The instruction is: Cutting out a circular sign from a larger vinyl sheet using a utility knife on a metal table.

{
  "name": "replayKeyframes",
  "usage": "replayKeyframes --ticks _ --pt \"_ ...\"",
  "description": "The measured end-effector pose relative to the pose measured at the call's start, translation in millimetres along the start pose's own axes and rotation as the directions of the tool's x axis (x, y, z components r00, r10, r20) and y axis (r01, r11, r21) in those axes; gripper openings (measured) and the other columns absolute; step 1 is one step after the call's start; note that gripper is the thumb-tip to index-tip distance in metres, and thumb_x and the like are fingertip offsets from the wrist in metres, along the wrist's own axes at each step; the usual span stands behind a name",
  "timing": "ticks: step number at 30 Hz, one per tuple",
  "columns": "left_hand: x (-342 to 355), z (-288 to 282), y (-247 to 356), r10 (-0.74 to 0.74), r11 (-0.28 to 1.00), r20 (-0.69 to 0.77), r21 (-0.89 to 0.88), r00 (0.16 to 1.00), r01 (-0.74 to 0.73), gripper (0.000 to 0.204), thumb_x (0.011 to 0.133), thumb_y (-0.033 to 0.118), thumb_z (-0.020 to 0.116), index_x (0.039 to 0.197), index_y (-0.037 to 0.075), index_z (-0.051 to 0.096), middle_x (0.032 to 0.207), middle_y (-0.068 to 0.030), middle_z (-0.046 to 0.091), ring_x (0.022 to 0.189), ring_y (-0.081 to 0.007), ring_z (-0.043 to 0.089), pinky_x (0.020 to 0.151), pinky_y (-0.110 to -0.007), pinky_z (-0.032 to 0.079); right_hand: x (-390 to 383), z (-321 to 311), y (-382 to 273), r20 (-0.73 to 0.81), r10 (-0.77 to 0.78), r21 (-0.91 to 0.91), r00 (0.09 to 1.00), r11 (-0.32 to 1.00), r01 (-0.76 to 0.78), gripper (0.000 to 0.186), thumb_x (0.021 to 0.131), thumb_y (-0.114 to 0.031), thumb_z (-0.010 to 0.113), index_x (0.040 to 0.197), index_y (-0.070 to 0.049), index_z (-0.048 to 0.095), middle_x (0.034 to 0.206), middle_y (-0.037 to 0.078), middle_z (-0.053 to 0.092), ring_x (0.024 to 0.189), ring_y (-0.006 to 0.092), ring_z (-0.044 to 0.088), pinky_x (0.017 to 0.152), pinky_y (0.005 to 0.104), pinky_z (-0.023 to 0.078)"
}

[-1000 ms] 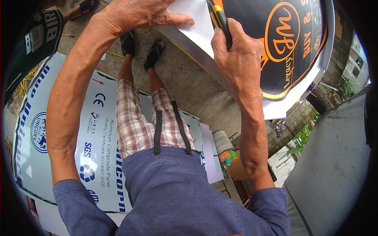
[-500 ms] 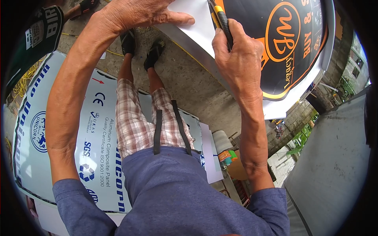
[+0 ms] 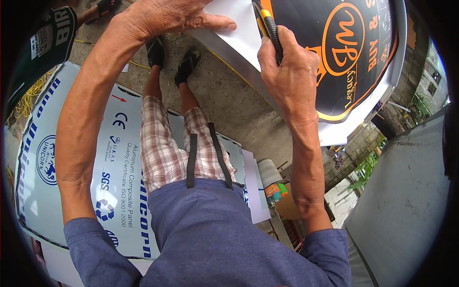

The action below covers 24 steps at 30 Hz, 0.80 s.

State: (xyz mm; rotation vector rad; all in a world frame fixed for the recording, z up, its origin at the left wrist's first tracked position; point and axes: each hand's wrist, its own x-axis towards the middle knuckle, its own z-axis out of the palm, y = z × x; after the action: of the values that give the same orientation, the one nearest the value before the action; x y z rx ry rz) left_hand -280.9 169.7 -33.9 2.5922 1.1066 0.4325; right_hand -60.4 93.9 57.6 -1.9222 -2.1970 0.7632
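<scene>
My right hand [image 3: 289, 71] is wrapped around a black and yellow utility knife [image 3: 272, 36]. The knife's front end points up and away, along the border between a white sheet [image 3: 229, 45] and a black printed sheet with orange lettering [image 3: 327, 93]. Over on the left, my left hand [image 3: 177, 16] rests at the edge of the white sheet with its thumb stretched across it. The top of the picture cuts off its other fingers. I cannot make out the blade's tip.
A pale blue printed panel [image 3: 91, 138] lies at my left, near a dark green object with white lettering [image 3: 52, 40]. Concrete floor [image 3: 234, 91] shows beyond my legs. Another person's foot [image 3: 106, 6] is at the far left. A grey sheet [image 3: 401, 186] stands on the right.
My right hand and the utility knife have shifted very slightly toward me. My left hand stays in the same place.
</scene>
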Motion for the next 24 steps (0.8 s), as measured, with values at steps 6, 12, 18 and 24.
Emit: replayKeyframes --ticks 6,12,18,24 --pt "0 0 0 -0.005 1.000 -0.008 0.016 1.000 0.005 0.108 0.081 0.086 0.056 0.155 0.008 0.044 0.170 -0.0144 0.026 0.158 -0.0393 0.012 0.130 -0.052 0.004 -1 1 -1 -0.022 -0.010 -0.013 1.000 1.000 0.010 0.016 0.094 -0.005 0.064 0.084 0.002 0.052 0.066 0.017 0.064 0.052 0.0315 0.064 0.052 0.0429 0.050" --pt "-2 -8 -2 -0.018 1.000 0.008 -0.003 1.000 0.018 0.107 0.081 0.083 0.061 0.156 0.009 0.043 0.170 -0.0138 0.026 0.158 -0.0386 0.011 0.131 -0.051 0.004 -2 2 3 -0.058 -0.041 -0.010 0.997 0.999 0.040 0.012 0.095 -0.010 0.067 0.093 0.001 0.063 0.055 0.008 0.054 0.046 0.0141 0.053 0.049 0.0320 0.044" --pt "2 3 1 -0.002 1.000 -0.013 -0.023 1.000 0.001 0.107 0.080 0.080 0.064 0.157 0.011 0.042 0.170 -0.0132 0.025 0.158 -0.0380 0.011 0.131 -0.051 0.004 -4 -2 4 -0.002 -0.010 -0.025 1.000 1.000 0.010 0.017 0.094 -0.006 0.064 0.084 0.002 0.052 0.066 0.017 0.065 0.053 0.0310 0.065 0.052 0.0427 0.050" --pt "-4 -5 -5 -0.001 1.000 -0.026 0.014 1.000 0.001 0.106 0.080 0.080 0.065 0.158 0.011 0.041 0.170 -0.0129 0.025 0.158 -0.0376 0.011 0.131 -0.051 0.004 -3 -3 0 -0.007 -0.040 0.008 0.999 0.999 0.040 0.015 0.093 -0.005 0.064 0.085 0.002 0.053 0.067 0.018 0.065 0.053 0.0321 0.065 0.052 0.0428 0.050"
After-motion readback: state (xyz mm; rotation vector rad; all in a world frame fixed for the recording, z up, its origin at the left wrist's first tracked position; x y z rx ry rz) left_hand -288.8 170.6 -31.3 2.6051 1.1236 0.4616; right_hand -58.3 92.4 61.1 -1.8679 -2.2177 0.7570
